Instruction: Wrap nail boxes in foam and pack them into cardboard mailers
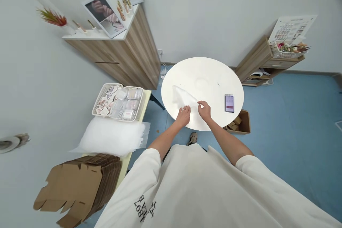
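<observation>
A thin white sheet (181, 96) lies on the round white table (203, 74), its near edge lifted. My left hand (183, 115) is closed, pinching the sheet's near left corner. My right hand (204, 109) is closed too, pinching the near right corner. Both hands sit close together at the table's near edge. A phone (229, 102) lies flat on the table to the right of my right hand.
To the left a side table carries a white basket (118, 102) of small packets, a stack of white foam sheets (112, 136) and a pile of flat cardboard boxes (80, 185). A small open carton (239, 123) stands on the blue floor under the table's right edge. Wooden cabinets line the wall.
</observation>
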Motion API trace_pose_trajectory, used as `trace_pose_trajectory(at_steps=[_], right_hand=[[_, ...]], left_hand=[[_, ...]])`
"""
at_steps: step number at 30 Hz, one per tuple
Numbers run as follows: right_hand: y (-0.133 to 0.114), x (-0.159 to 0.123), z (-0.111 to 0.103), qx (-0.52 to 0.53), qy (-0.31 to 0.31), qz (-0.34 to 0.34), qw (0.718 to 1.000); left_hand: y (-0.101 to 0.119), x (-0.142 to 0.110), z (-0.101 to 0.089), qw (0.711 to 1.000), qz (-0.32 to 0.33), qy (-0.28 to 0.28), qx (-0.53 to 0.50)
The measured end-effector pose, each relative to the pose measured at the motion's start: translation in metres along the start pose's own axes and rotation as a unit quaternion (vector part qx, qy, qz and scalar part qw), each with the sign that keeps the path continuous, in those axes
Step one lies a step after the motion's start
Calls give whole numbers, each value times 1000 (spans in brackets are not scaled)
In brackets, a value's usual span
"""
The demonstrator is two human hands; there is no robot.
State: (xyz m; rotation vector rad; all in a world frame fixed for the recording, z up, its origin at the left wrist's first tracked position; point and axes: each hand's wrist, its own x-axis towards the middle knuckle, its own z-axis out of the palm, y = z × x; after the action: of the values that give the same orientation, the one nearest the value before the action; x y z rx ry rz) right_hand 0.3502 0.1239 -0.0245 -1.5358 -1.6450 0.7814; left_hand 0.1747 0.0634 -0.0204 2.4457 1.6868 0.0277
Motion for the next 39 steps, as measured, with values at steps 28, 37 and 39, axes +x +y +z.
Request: trace_pose_trajectory(at_steps=[28,37,39], right_hand=[[102,-11,-47,-138,-167,37,975],[119,-11,-35,-181,-219,82,955],[118,-12,-39,-210,-234,68,947]], left_hand=[[25,57,38,990,90,-107,-3],[25,64,70,982,77,-164,-51],[24,66,73,980,70,-177,-58]])
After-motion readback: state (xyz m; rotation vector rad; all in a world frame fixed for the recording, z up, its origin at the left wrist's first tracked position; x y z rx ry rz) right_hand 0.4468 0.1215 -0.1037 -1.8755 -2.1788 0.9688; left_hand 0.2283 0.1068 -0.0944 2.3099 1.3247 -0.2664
